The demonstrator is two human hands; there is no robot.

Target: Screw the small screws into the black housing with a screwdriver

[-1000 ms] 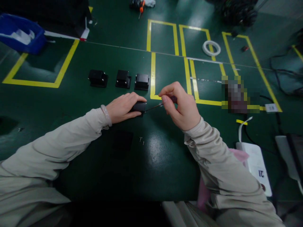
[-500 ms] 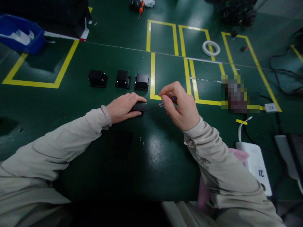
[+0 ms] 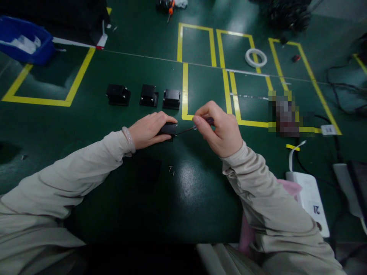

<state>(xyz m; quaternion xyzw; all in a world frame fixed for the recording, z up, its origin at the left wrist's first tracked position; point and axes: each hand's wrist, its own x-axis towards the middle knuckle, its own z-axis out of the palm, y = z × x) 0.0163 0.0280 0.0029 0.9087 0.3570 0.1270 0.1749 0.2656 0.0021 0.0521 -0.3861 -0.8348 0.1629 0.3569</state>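
Observation:
My left hand (image 3: 151,130) grips a small black box (image 3: 168,129) against the green table, thumb on the near side and fingers over the far side. In my right hand (image 3: 219,128) is a screwdriver (image 3: 189,130), its handle pinched between thumb and fingers. The shaft points left, and its tip meets the right end of the box near a corner. Several small screws (image 3: 171,169) lie on the table nearer to me. Beyond my left hand stand three similar black boxes, at left (image 3: 118,94), middle (image 3: 148,95) and right (image 3: 171,98), with shiny screws at their corners.
Yellow tape (image 3: 185,89) marks rectangles on the table. A white tape roll (image 3: 256,58) lies at the back right, and a blue bin (image 3: 43,47) at the back left. A white power strip (image 3: 309,198) with cables is beside my right arm. An orange-handled screwdriver (image 3: 171,7) lies far back.
My right hand has turned slightly around the screwdriver handle, its knuckles a little lower. The left hand and the black box keep their place.

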